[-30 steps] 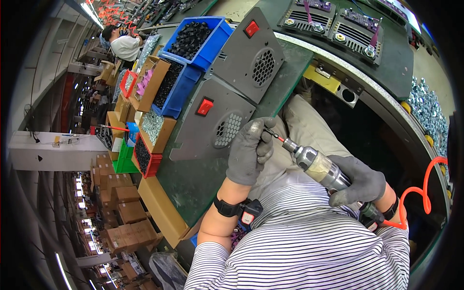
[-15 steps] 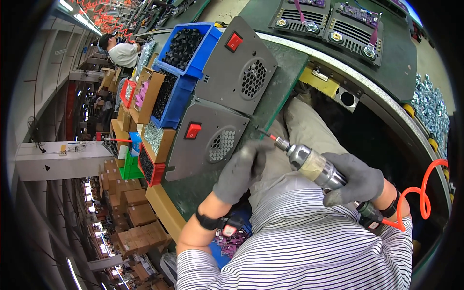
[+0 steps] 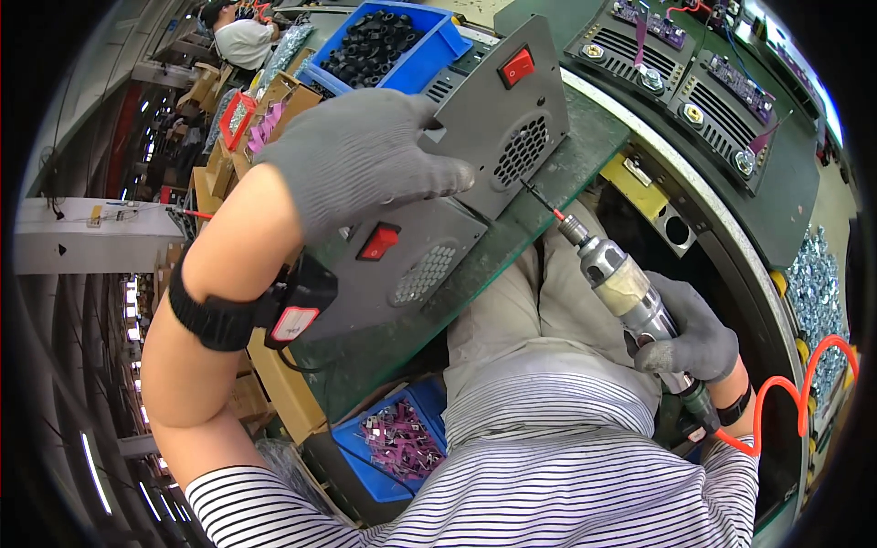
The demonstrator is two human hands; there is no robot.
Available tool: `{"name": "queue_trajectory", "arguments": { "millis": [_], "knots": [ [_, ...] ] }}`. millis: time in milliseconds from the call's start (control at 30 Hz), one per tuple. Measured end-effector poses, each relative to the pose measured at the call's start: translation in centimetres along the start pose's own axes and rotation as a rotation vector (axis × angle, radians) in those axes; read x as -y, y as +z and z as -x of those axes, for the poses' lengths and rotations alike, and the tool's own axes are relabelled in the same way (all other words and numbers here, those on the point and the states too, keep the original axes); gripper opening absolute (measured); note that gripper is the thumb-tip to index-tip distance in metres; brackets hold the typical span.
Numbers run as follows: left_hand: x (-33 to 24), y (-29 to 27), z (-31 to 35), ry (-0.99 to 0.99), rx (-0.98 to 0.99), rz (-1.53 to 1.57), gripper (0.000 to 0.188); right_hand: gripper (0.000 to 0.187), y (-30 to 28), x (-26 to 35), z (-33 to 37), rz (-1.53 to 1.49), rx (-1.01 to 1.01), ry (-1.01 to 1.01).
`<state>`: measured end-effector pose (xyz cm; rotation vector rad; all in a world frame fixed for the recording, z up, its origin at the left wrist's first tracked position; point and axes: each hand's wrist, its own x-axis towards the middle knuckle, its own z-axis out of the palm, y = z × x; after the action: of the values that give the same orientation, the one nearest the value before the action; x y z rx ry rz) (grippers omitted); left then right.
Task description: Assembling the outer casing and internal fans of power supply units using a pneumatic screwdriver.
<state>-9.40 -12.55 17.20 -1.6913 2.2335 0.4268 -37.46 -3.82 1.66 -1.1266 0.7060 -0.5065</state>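
Observation:
My gloved left hand [image 3: 370, 160] grips the left edge of the upper grey metal panel [image 3: 489, 128], its thumb stretched across the front. This panel has a red rocker switch [image 3: 517, 67] and a round honeycomb vent. A second grey panel [image 3: 365, 292] with a similar switch and vent lies on the bench, partly hidden behind my left forearm. My gloved right hand [image 3: 690, 333] is wrapped round a silver air screwdriver [image 3: 626, 288]. Its thin bit points up and left, close to the lower edge of the upper panel's vent; whether they touch I cannot tell.
A blue bin [image 3: 438, 46] of black parts stands behind the panels. Below the bench, another blue bin [image 3: 379, 489] holds purple parts. An orange coiled hose [image 3: 763, 388] runs from the screwdriver. Panels with circuit boards [image 3: 726, 82] lie at upper right. Someone in white [image 3: 245, 41] is far left.
My left hand has moved up and left from near the screwdriver tip to the upper panel. That panel has shifted right, away from the blue bin. The screwdriver stays in my right hand.

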Motion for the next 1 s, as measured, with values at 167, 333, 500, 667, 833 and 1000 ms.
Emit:
{"name": "queue_trajectory", "arguments": {
  "millis": [167, 333, 500, 667, 833, 1000],
  "knots": [
    [1.6, -0.1, -2.4, 0.193, 0.193, -0.078, 0.032, 0.058, -0.2, -0.4, -1.0, -0.012, 0.004, -0.028],
    [3.5, 0.2, -3.6, 0.444, 0.236, -0.145, 0.022, 0.056, -0.2, -0.5, -1.9, 0.026, 0.022, -0.067],
    [4.2, 0.3, -3.8, 0.684, 0.110, -0.266, 0.020, 0.057, 0.1, -0.1, -2.6, 0.091, 0.092, -0.078],
    [3.9, 0.1, -3.7, 0.616, 0.161, -0.234, 0.019, 0.069, 0.4, 0.0, -3.2, 0.091, 0.085, -0.108],
    [4.1, 0.6, -3.8, 0.721, 0.119, -0.221, 0.018, 0.061, 0.7, 0.7, -3.7, 0.099, 0.087, -0.098],
    [4.1, 0.6, -3.9, 0.647, 0.132, -0.202, 0.018, 0.067, 0.8, 1.8, -3.9, 0.322, 0.057, -0.041]
  ]
}}
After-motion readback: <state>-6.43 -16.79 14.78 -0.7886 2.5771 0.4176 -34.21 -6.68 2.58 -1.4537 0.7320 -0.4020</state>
